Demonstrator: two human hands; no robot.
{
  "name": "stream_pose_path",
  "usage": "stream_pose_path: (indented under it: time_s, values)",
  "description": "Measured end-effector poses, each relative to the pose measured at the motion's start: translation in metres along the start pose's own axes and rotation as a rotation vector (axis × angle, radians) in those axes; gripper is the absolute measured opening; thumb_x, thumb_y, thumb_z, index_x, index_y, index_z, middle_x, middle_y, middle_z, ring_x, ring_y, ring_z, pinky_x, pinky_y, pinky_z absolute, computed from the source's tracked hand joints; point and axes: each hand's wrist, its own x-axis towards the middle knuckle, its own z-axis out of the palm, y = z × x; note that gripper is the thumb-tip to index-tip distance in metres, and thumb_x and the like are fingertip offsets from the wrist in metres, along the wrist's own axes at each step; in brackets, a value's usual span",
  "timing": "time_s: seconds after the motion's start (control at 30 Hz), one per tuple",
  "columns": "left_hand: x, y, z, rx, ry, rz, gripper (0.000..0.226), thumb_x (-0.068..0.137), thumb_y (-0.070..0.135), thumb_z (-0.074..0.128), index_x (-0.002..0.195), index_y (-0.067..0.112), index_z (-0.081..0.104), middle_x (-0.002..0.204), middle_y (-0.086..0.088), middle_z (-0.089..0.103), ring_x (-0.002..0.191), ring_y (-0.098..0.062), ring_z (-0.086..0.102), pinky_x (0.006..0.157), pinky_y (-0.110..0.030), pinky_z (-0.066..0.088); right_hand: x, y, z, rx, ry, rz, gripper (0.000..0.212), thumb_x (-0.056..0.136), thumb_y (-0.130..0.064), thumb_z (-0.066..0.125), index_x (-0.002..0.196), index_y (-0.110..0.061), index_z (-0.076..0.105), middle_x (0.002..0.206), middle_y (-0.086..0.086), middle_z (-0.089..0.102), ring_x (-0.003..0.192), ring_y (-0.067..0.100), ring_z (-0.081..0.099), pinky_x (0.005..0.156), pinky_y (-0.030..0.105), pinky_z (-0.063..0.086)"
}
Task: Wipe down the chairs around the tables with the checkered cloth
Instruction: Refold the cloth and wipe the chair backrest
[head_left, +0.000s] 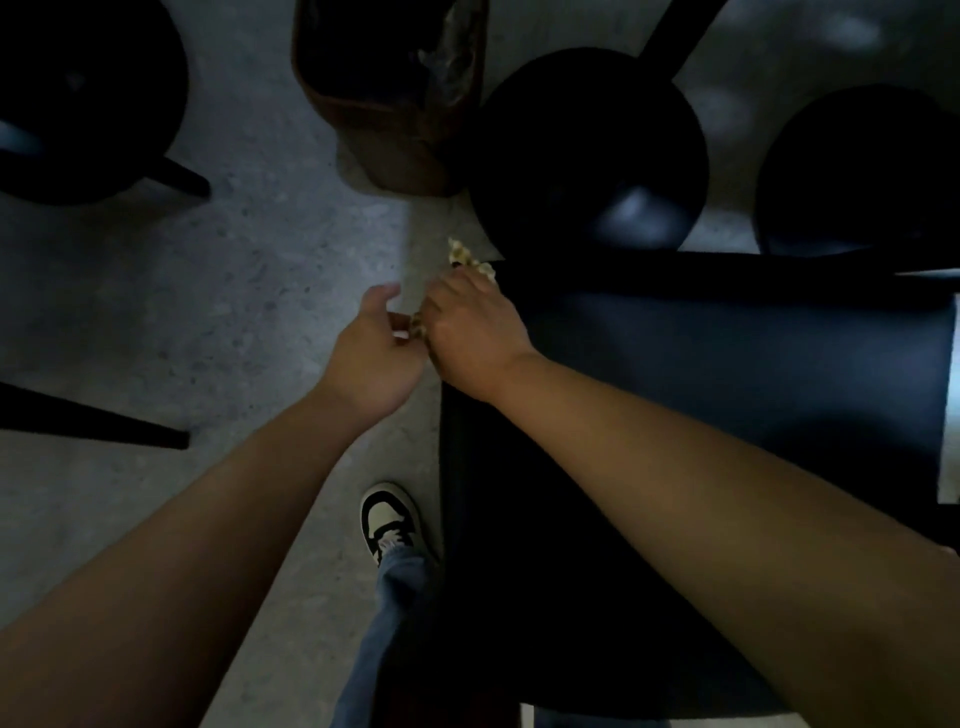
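Checkered cloth (470, 260) being bunched at a dark chair's (727, 374) far-left corner.
Right hand (470, 332) is gripping it; left hand (376, 345) is pinching its near end. Next, probably spreading it for wiping.

A: Where is there room to pass?
B: Over the bare floor (218, 291) on the left.
A: What blocks the way?
B: A brown bin (387, 104) ahead, round stools (587, 150) beside it, and the dark chair (727, 395) filling the right.
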Motion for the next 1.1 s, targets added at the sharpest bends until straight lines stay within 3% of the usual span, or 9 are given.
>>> stream_pose_path:
  time_s: [0.1,0.17,0.3,0.43,0.57,0.73,0.83,0.97,1.1]
  values:
    - [0.009,0.014,0.003,-0.029,0.047,0.035,0.083,0.090,0.011,0.060,0.154,0.020,0.007,0.124,0.007,0.047,0.081,0.000,0.060,0.064,-0.014,0.045,-0.001,0.011,-0.003,0.146,0.088,0.109,0.036,0.092,-0.024,0.050,0.125,-0.010,0.056,0.131,0.009,0.051,0.124,0.026,0.044,0.107,0.031,0.026]
    - [0.014,0.022,0.002,-0.013,0.086,0.055,0.090,0.089,0.013,0.062,0.154,0.019,-0.001,0.129,0.006,0.042,0.078,0.004,0.059,0.067,-0.017,0.045,0.000,0.026,-0.011,0.264,0.125,0.244,0.030,0.091,-0.022,0.051,0.118,-0.013,0.060,0.124,0.008,0.056,0.114,0.026,0.053,0.088,0.026,0.035]
    - [0.018,0.040,0.011,0.012,0.045,0.070,0.097,0.086,0.010,0.065,0.154,0.022,-0.004,0.145,-0.003,0.034,0.118,-0.013,0.048,0.095,-0.038,0.048,0.005,0.066,-0.024,0.439,-0.026,0.462,0.034,0.092,-0.024,0.048,0.122,-0.014,0.058,0.128,0.009,0.055,0.112,0.027,0.055,0.074,0.026,0.035]
    - [0.008,0.057,0.033,0.428,-0.088,0.236,0.103,0.079,0.017,0.072,0.154,0.012,0.002,0.154,-0.015,0.024,0.132,-0.023,0.039,0.104,-0.030,0.034,-0.004,0.091,-0.027,0.483,-0.018,0.484,0.032,0.088,-0.019,0.052,0.117,-0.010,0.061,0.121,0.013,0.060,0.109,0.030,0.059,0.074,0.028,0.042]
    - [0.000,0.085,0.063,0.774,-0.245,0.377,0.115,0.072,0.035,0.079,0.153,0.006,0.003,0.155,-0.018,0.017,0.144,-0.033,0.016,0.117,-0.041,0.019,-0.019,0.120,-0.023,0.519,-0.001,0.520,0.032,0.088,-0.021,0.053,0.117,-0.009,0.061,0.118,0.015,0.061,0.109,0.031,0.060,0.082,0.032,0.049]
    - [-0.004,0.111,0.106,1.032,-0.386,0.308,0.125,0.072,0.053,0.074,0.152,0.019,-0.016,0.160,-0.005,-0.017,0.146,-0.029,-0.018,0.115,-0.064,0.004,-0.049,0.165,-0.019,0.504,0.085,0.588,0.028,0.086,-0.020,0.059,0.110,-0.007,0.065,0.115,0.016,0.064,0.108,0.033,0.060,0.077,0.029,0.045]
    - [-0.008,0.119,0.127,1.074,-0.388,0.268,0.133,0.066,0.059,0.076,0.151,0.020,-0.018,0.158,-0.004,-0.026,0.144,-0.029,-0.025,0.110,-0.070,0.001,-0.073,0.196,-0.018,0.514,0.075,0.642,0.031,0.084,-0.015,0.058,0.112,-0.003,0.063,0.117,0.020,0.062,0.109,0.035,0.059,0.081,0.031,0.047]
    - [-0.018,0.129,0.152,1.039,-0.440,0.392,0.140,0.054,0.069,0.077,0.137,0.049,-0.034,0.152,0.002,-0.037,0.141,-0.028,-0.033,0.103,-0.077,0.000,-0.112,0.240,-0.016,0.510,0.083,0.728,0.036,0.085,-0.013,0.057,0.120,-0.002,0.058,0.123,0.021,0.059,0.115,0.035,0.056,0.091,0.035,0.047]
    - [-0.023,0.140,0.177,1.167,-0.492,0.447,0.142,0.045,0.077,0.075,0.132,0.057,-0.035,0.146,0.005,-0.043,0.137,-0.039,-0.036,0.098,-0.081,0.004,-0.155,0.283,-0.010,0.497,0.101,0.859,0.034,0.086,-0.017,0.060,0.117,-0.003,0.060,0.123,0.018,0.060,0.116,0.033,0.056,0.086,0.027,0.044]
